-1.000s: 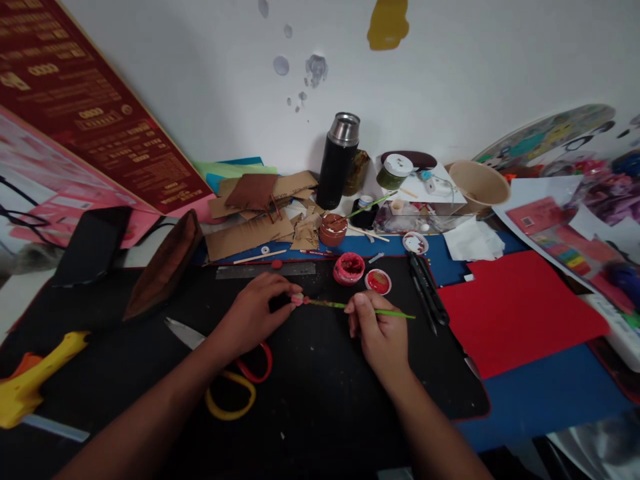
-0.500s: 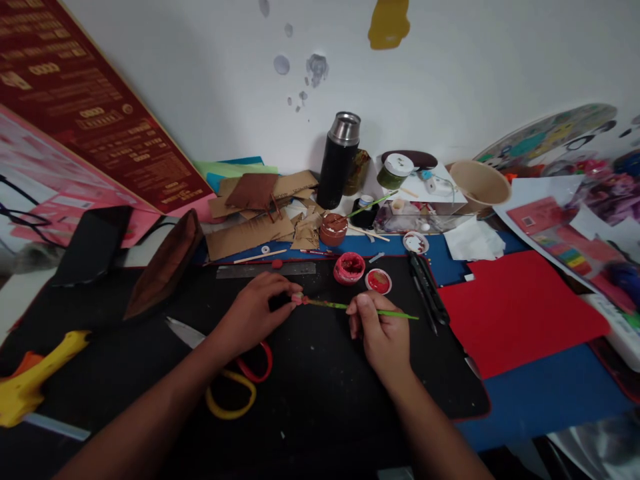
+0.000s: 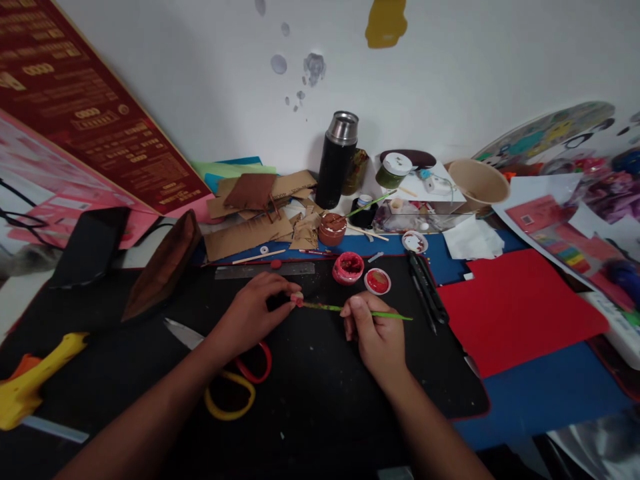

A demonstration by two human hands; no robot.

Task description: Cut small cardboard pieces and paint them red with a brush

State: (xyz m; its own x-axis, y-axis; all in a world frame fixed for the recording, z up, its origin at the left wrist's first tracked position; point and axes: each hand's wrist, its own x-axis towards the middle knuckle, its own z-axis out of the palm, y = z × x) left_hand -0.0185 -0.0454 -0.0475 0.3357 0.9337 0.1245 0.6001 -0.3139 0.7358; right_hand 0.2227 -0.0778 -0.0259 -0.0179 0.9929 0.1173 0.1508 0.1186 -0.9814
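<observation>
Between the thumb and fingers of my left hand is a small piece, partly red and partly pale; its kind is too small to tell. My right hand grips a green paintbrush like a pen, its tip touching or very close to the red side of the piece. Just beyond the brush stand an open jar of red paint and its upturned lid, smeared with red. A small red bit rests by the metal ruler.
Scissors with red and yellow handles lie under my left forearm on the black mat. A yellow glue gun is at the left. Black cutters and red paper lie right. A black flask and cardboard scraps stand behind.
My right hand and the paintbrush have shifted slightly left, bringing the brush tip a little further along the piece. My left hand keeps its hold; the whole view has drifted slightly.
</observation>
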